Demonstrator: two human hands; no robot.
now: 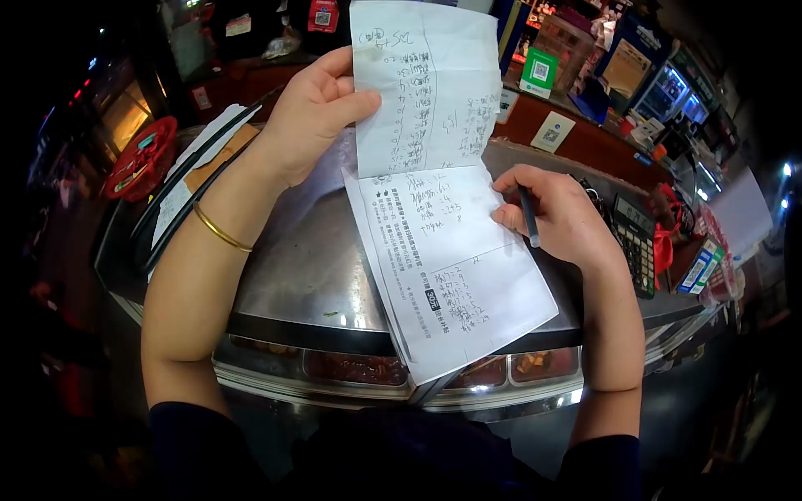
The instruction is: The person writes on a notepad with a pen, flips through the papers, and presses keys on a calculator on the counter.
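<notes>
My left hand (326, 104) pinches the left edge of a raised sheet of paper (455, 58) between thumb and fingers. Handwritten columns of characters and numbers cover that sheet. Below it lies a stack of papers (510, 280), with more handwriting and a printed strip down its left side; its lower end sticks out over the counter edge. A dark pen (529, 219) is gripped in my right hand (561, 215), its tip pointing down toward me. The fingertips of this hand rest at the right edge of the papers, near the fold.
Under the papers is a metal counter (288, 280), with food trays (355, 367) behind glass below its front edge. To the right sit a calculator (635, 238) and QR code cards (700, 265). A red basket (146, 159) and a clipboard (196, 179) are at the left.
</notes>
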